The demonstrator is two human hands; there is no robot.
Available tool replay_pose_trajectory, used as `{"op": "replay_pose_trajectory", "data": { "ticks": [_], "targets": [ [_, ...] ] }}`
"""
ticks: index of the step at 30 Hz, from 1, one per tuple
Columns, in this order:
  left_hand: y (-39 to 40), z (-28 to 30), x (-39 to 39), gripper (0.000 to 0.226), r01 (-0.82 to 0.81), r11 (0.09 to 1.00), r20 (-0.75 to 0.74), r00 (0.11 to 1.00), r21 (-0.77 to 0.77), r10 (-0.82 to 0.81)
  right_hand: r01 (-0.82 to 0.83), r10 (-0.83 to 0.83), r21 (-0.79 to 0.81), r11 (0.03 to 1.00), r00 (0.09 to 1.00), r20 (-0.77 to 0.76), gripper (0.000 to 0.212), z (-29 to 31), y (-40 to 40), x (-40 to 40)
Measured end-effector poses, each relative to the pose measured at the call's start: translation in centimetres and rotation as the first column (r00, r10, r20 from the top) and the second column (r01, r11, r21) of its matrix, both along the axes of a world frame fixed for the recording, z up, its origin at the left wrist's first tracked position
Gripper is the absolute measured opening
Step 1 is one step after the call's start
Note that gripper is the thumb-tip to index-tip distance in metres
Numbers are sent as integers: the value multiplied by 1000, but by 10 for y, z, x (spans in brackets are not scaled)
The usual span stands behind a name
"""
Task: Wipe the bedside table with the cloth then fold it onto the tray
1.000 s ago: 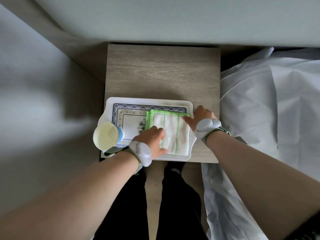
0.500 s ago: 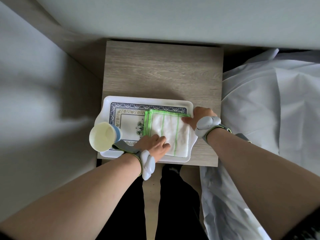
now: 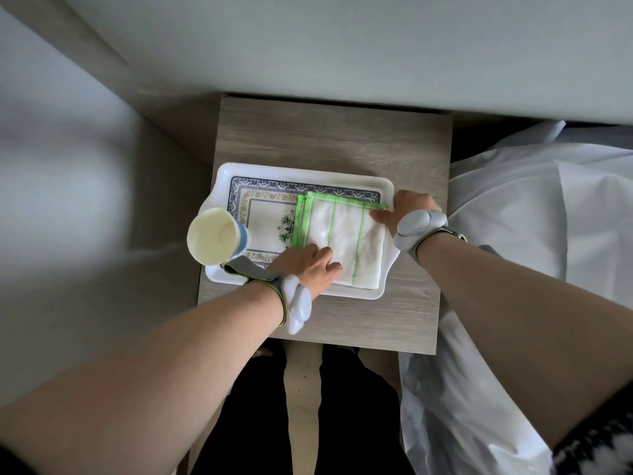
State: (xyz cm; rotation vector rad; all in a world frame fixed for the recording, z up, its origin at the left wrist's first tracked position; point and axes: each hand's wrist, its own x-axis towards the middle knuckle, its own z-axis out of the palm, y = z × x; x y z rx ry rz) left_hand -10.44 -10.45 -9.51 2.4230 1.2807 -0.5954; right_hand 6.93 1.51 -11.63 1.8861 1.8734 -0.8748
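**Folded Cloth Lay on the Tray**

The white cloth with green edges and green stripes lay folded on the right half of the tray. The tray was white with a blue and gold pattern inside. It sat on the near part of the wooden tabletop, and the far part of the wood showed bare grain.

The left hand rested on the near left corner of the cloth. Its grip was loose and flat, with the fingers laid out on the cloth and pressing down. They were not curled round it.

The right hand was at the far right corner of the cloth, by the right rim of the tray. The thumb touched the cloth's edge there. The other fingers were hidden behind the hand, so one could not tell if that grip was wide or holding the cloth.

Each wrist wore a grey band with a white lump on it.

A pale yellow cup with a blue side stood on the left end of the tray, well apart from the cloth.

A white bed sheet lay just to the right of the tabletop. Dark trouser legs showed below the near edge.
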Motion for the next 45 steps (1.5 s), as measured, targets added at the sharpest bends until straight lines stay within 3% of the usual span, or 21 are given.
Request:
{"op": "replay_pose_trajectory", "data": {
  "ticks": [6,15,22,25,27,29,31,34,40,45],
  "targets": [
    [25,-15,-3,23,-80,996,71,994,31,78,62,-62,14,998,998,-8,41,2,30,-8],
    [65,-16,-3,23,-75,997,-7,997,-16,75,74,-69,94,993,996,-53,38,-3,62,-12],
    [89,13,-2,24,56,975,-129,991,213,-29,85,-81,124,989,996,-35,32,3,82,-20],
    [97,11,1,26,-4,991,-87,996,135,16,64,-60,143,988,998,-26,37,6,87,-21],
    [103,10,0,27,-28,978,-78,996,208,45,74,-72,143,987,997,-20,36,6,92,-21],
    [106,4,1,29,-70,991,-52,996,117,77,83,-83,147,986,997,-10,35,5,94,-21],
    [110,7,1,29,-79,979,-42,995,188,88,84,-86,151,985,996,2,35,4,96,-21],
    [112,6,3,30,-93,990,-20,995,105,96,87,-87,164,983,996,-8,35,3,98,-21],
    [110,9,2,26,-75,966,-62,994,247,93,71,-66,208,976,997,-34,43,0,93,-19],
    [111,-7,4,37,-176,984,-40,984,-10,175,77,-64,244,967,996,-60,49,1,77,-18]
  ]
}}
